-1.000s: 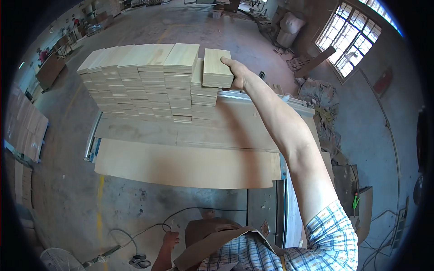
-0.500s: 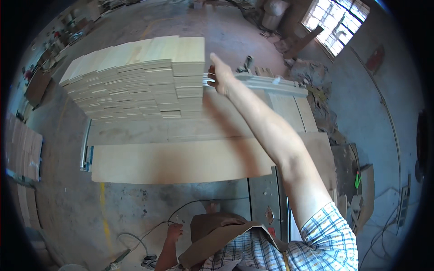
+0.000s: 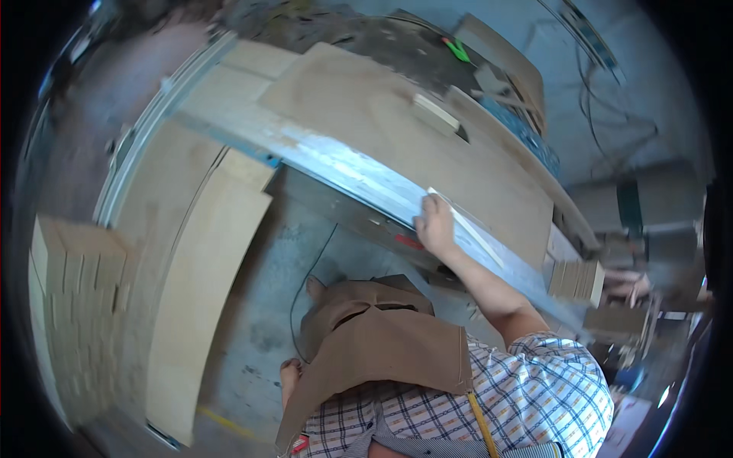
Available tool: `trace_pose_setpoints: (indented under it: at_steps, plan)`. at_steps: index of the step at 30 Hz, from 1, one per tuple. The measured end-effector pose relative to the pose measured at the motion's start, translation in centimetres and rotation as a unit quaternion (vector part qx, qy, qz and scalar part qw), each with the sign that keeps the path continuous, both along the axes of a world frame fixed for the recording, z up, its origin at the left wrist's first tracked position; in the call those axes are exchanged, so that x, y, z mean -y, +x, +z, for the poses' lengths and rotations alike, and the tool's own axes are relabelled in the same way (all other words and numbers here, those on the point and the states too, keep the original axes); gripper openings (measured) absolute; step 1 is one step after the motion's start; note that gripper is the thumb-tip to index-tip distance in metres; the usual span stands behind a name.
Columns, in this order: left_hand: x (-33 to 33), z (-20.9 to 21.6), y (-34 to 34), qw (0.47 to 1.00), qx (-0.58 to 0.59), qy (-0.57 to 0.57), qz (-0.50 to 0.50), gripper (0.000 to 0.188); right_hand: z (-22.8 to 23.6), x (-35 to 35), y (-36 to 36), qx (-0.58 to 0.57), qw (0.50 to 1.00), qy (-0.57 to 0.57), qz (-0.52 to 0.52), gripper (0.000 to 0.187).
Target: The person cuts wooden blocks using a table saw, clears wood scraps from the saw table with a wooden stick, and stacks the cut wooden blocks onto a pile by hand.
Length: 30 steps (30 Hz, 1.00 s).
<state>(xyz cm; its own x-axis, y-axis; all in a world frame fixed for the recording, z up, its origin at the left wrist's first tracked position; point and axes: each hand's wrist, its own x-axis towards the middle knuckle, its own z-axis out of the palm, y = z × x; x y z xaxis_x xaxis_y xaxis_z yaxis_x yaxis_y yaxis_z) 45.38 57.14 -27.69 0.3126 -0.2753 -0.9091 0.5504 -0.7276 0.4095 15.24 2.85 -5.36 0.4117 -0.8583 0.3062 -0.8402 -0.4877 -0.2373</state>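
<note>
My right hand [image 3: 435, 223] is closed round the upper end of a long, thin pale wooden strip [image 3: 477, 238]. The strip lies at a slant along the edge of a brown board surface, beside a metal rail [image 3: 343, 164]. My left hand [image 3: 290, 372] hangs low beside the brown apron [image 3: 382, 343], small and partly covered by it; its finger posture is unclear. On the left a long pale board [image 3: 202, 282] lies on the bench, near a tall stack of boards [image 3: 80, 290].
A short wooden block [image 3: 436, 114] sits on the brown board surface [image 3: 366, 99]. Beyond lies a green-handled tool [image 3: 456, 49]. Another bundle of pieces [image 3: 574, 281] stands at the rail's right end. A cable [image 3: 305, 282] runs over the floor between bench and rail.
My view has swung to the right, so the board stack now sits at the left edge. My right hand has left the side of that stack and gripped the thin strip by the rail.
</note>
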Motion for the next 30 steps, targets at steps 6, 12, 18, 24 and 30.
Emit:
trace_pose_setpoints:
  at_steps: [6, 12, 18, 24, 30]
  plan:
    - [8.3, 5.4, 2.9, 0.989, 0.071, 0.084, -0.097, 0.023, -1.9, -1.7, -16.3, -0.098, 0.979, 0.022, -0.177, 0.052]
    - [17.6, 8.7, 0.4, 0.984, 0.137, -0.007, -0.116, 0.021, -3.0, -4.5, -25.4, -0.066, 0.984, 0.056, -0.153, 0.033]
    - [20.6, 8.9, -7.0, 0.978, 0.119, -0.022, -0.171, 0.02, -0.8, -3.4, -22.0, 0.073, 0.973, 0.194, -0.104, 0.025]
    - [17.6, 4.3, -6.5, 0.922, 0.122, 0.016, -0.366, 0.036, -2.7, 4.9, -6.5, 0.277, 0.928, 0.245, -0.046, 0.03]
    - [25.1, 10.1, -4.6, 0.906, 0.136, 0.077, -0.393, 0.042, -7.6, 10.3, -1.3, 0.356, 0.849, 0.337, -0.198, 0.035]
